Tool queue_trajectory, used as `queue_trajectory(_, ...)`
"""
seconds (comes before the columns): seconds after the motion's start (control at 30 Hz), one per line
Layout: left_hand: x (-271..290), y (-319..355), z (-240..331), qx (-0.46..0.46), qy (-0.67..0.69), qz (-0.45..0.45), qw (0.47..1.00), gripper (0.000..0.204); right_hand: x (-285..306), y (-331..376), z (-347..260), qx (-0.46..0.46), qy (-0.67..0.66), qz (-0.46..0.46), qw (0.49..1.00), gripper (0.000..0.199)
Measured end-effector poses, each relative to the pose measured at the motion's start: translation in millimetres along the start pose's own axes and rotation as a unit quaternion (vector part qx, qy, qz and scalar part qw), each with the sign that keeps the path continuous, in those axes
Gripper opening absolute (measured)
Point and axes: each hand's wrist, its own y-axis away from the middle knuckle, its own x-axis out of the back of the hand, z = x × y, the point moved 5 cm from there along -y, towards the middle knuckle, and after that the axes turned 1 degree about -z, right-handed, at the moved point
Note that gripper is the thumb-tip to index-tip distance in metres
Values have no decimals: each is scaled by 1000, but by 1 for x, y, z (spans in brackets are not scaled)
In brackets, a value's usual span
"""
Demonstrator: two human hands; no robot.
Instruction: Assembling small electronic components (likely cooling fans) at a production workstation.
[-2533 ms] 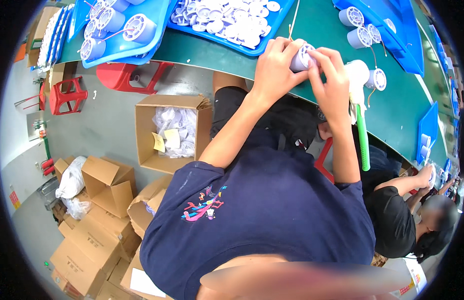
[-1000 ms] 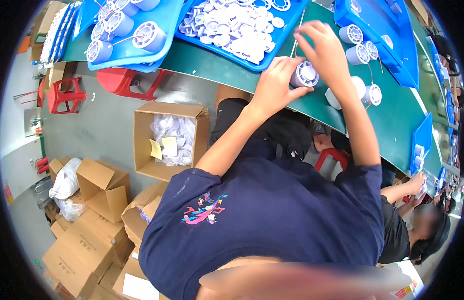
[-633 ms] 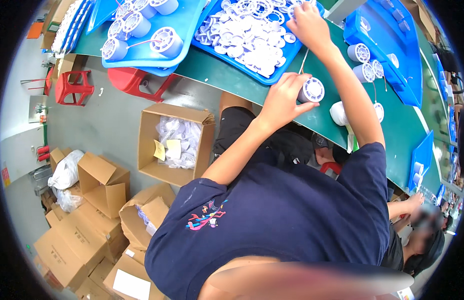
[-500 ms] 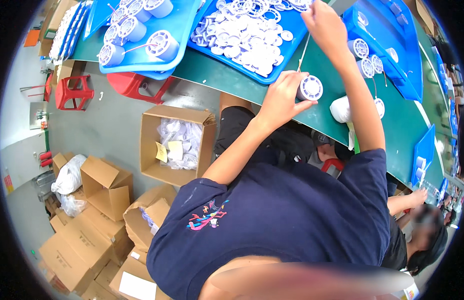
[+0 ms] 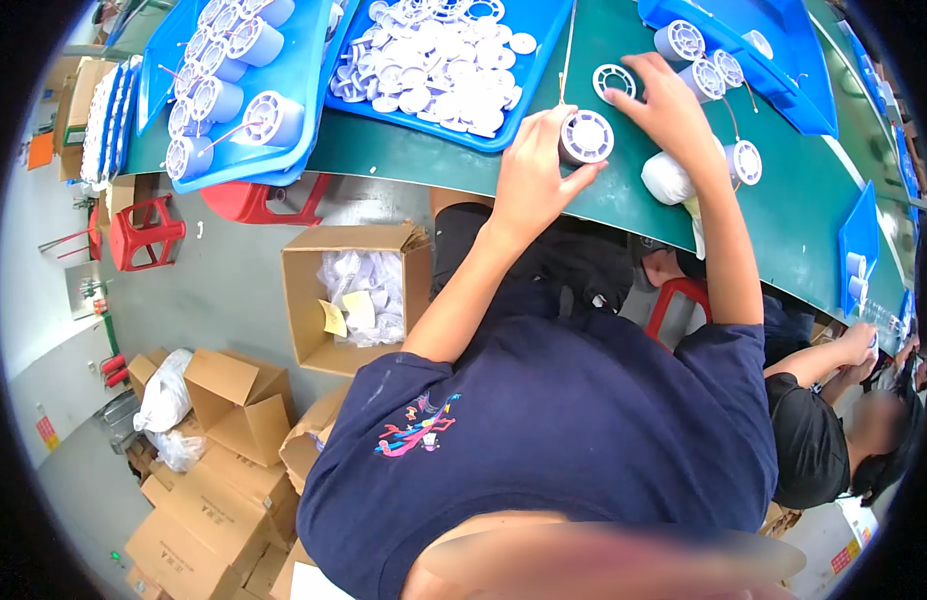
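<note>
Gripped in my left hand (image 5: 531, 175) is a white plastic cylinder (image 5: 587, 138) with a slotted round end face turned up; a thin wire sticks up beside it. Thumb and fingers of my right hand (image 5: 673, 112) pinch the edge of a flat white slotted ring (image 5: 605, 78), a little above and right of the cylinder and apart from it. Below my right wrist lies a white rounded bundle (image 5: 671, 180). Next to it is another slotted white cylinder (image 5: 743, 162) with a wire.
A blue tray (image 5: 423, 125) holds many small white discs and rings. Left of it, another blue tray (image 5: 301, 150) carries several wired cylinders. More cylinders stand by a blue bin (image 5: 783, 110) at the right. Cardboard boxes (image 5: 308, 300) sit on the floor; a person (image 5: 808, 430) works at far right.
My right hand has come back from the disc tray with a slotted ring and is now near the cylinder. My left hand keeps its hold. The view has shifted slightly.
</note>
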Motion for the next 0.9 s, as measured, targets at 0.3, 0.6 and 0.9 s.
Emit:
queue_trajectory(0.3, 6, -2, 5, 32, 14, -2, 999, 66, -11, 10, -9, 85, 145, 32, 985, 47)
queue_trajectory(0.6, 4, 0, -2, 37, 33, 11, 999, 74, 20, 19, -45, 88, -112, 78, 987, 50)
queue_trajectory(0.9, 4, 1, -6, 38, 45, 16, 998, 71, 6, 41, -73, 119, -86, 30, 989, 53)
